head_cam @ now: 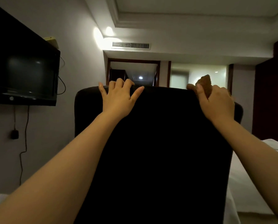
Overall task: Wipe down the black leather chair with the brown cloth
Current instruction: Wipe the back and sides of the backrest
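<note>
The black leather chair [164, 143] fills the middle of the view, its tall back facing me. My left hand [118, 97] grips the top edge of the backrest left of centre, fingers curled over the rim and thumb spread along the front. My right hand [215, 102] is at the top right corner of the backrest, closed around the bunched brown cloth [204, 83], which sticks up above my fingers and touches the chair's top edge.
A black television [23, 67] hangs on the left wall with cables trailing down to a plug. A white bed [264, 167] lies to the right of the chair. Behind the chair are a doorway, a lit corridor and a dark wooden panel at far right.
</note>
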Demonstrator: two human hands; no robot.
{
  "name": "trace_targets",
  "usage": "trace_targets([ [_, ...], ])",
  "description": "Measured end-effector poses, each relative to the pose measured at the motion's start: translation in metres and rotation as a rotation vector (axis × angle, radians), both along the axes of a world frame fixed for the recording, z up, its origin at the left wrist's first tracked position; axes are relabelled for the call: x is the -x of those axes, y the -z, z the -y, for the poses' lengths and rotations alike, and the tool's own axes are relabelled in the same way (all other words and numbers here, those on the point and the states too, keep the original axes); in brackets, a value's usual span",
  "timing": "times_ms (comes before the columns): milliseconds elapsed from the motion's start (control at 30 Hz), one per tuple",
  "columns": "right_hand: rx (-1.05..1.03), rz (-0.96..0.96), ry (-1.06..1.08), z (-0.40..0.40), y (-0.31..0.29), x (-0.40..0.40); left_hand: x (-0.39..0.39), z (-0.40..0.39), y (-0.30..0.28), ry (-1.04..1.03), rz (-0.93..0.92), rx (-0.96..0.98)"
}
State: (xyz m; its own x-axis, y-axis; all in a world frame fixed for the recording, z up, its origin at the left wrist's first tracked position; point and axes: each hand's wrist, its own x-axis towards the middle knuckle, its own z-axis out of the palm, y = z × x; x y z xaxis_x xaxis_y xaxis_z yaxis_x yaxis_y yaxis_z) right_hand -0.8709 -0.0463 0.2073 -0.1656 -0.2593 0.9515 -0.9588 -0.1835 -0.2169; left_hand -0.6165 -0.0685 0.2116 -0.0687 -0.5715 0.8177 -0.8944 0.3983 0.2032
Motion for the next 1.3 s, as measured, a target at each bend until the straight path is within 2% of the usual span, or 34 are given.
trace_targets([
  [200, -0.036, -0.035, -0.017, 0.001, -0.002, 0.005, -0.005, 0.003, 0.003, -0.01, -0.026, 0.041],
  [433, -0.194, -0.224, -0.018, -0.021, -0.014, -0.02, -0.018, 0.013, 0.001, -0.019, -0.26, 0.017],
  [633, -0.525, -0.314, -0.014, -0.041, -0.042, -0.067, -0.044, 0.024, -0.013, -0.039, -0.45, -0.114],
  [733, -0.704, -0.384, -0.047, -0.042, -0.06, -0.092, -0.05, 0.024, -0.028, -0.104, -0.474, -0.26],
  [833, -0.866, -0.376, -0.128, -0.038, -0.078, -0.117, -0.039, 0.017, -0.04, -0.143, -0.394, -0.369],
  [900, -0.93, -0.367, -0.161, -0.03, -0.084, -0.133, -0.029, 0.009, -0.046, -0.114, -0.404, -0.448],
  [1033, -0.997, -0.342, -0.188, -0.015, -0.093, -0.166, -0.021, -0.006, -0.061, -0.075, -0.527, -0.608],
  [1100, -1.053, -0.299, -0.234, -0.009, -0.1, -0.182, -0.024, -0.008, -0.074, -0.074, -0.659, -0.682],
  [1300, -1.229, -0.168, -0.348, 0.015, -0.102, -0.218, -0.045, -0.004, -0.092, -0.119, -0.875, -0.779],
])
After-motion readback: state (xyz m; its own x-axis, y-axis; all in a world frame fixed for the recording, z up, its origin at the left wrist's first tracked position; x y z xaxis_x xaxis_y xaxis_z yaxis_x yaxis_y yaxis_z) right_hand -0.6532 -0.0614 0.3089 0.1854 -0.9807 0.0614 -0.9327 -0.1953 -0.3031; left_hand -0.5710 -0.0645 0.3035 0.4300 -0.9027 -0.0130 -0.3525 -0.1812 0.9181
